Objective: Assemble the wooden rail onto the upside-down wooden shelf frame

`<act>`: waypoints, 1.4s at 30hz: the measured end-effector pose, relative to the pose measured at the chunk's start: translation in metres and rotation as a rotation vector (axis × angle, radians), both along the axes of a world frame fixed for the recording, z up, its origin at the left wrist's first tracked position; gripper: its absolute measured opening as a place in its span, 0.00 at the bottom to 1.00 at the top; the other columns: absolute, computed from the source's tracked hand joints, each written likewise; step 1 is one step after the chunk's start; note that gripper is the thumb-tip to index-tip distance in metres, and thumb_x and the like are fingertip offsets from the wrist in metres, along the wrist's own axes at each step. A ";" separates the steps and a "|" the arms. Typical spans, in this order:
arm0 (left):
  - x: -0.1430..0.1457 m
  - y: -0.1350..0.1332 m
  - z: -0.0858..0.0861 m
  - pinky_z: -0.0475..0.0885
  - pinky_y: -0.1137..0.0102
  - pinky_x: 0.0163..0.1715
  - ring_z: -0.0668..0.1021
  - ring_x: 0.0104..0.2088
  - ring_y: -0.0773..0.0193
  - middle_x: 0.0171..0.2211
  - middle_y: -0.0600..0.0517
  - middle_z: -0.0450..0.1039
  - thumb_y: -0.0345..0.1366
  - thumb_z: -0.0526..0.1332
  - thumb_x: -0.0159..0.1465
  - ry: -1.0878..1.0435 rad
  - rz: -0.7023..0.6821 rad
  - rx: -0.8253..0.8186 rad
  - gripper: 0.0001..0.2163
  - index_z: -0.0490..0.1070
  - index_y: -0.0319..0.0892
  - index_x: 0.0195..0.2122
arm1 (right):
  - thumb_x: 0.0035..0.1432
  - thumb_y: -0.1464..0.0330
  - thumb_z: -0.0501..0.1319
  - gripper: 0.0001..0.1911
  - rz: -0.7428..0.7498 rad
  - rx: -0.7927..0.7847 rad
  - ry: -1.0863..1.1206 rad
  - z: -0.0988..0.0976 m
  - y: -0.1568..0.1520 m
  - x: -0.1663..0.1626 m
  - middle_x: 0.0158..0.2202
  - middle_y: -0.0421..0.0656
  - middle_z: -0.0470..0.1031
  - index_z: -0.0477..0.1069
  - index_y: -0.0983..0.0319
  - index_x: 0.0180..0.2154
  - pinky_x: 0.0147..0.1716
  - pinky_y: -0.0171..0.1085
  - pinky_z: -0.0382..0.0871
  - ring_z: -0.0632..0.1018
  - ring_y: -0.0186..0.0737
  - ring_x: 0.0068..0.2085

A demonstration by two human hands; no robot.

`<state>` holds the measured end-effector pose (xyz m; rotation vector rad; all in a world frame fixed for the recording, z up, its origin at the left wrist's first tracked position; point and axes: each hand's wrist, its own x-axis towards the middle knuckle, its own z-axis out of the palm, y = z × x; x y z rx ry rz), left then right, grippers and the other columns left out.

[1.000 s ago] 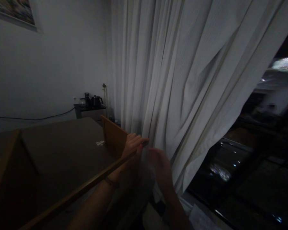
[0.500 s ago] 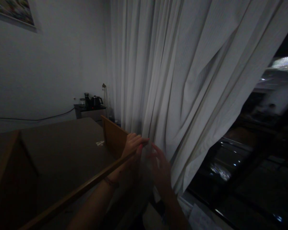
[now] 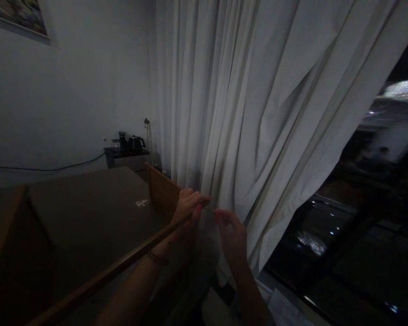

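A wooden frame lies across the lower left, with a long board [image 3: 122, 262] running up to a raised end panel [image 3: 163, 190]. My left hand [image 3: 187, 206] is wrapped round the far end of the long board, near the corner, with thumb and forefinger pointing right. Just right of it, my right hand [image 3: 233, 231] pinches the outer end of a thin rod [image 3: 208, 209]. The rod's other end meets my left fingertips at the board's end; its exact kind is too dark to tell.
A long white curtain [image 3: 224, 113] hangs close behind my hands. The brown surface [image 3: 88, 203] inside the frame bears a pale label [image 3: 142, 203]. A black kettle [image 3: 136, 143] stands on a cabinet [image 3: 132, 160] by the wall. Dark glass [image 3: 343, 235] is at right.
My right hand has shifted slightly right, and its fingers have closed in a pinch on the thin rod, which now shows clearly. My left hand stays on the board.
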<state>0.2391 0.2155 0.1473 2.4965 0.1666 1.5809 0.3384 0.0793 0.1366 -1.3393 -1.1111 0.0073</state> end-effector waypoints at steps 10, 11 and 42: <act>0.002 0.000 -0.002 0.60 0.60 0.38 0.68 0.31 0.59 0.25 0.49 0.72 0.48 0.36 0.70 -0.013 0.025 0.011 0.28 0.75 0.42 0.39 | 0.63 0.62 0.58 0.08 -0.058 -0.008 -0.094 -0.002 0.001 0.002 0.30 0.40 0.81 0.73 0.59 0.37 0.30 0.33 0.72 0.80 0.37 0.30; 0.002 0.000 -0.001 0.60 0.60 0.38 0.68 0.31 0.59 0.25 0.50 0.72 0.47 0.36 0.70 -0.010 0.023 0.014 0.28 0.75 0.42 0.40 | 0.63 0.62 0.58 0.08 -0.078 0.006 -0.146 -0.002 0.001 0.003 0.30 0.40 0.81 0.74 0.59 0.37 0.32 0.34 0.72 0.80 0.37 0.30; -0.002 -0.006 0.003 0.60 0.60 0.38 0.69 0.31 0.59 0.26 0.50 0.74 0.47 0.38 0.70 -0.027 -0.011 -0.024 0.26 0.74 0.43 0.39 | 0.59 0.58 0.61 0.14 -0.055 0.079 0.155 0.005 0.005 -0.008 0.27 0.40 0.78 0.75 0.62 0.29 0.31 0.34 0.69 0.77 0.37 0.29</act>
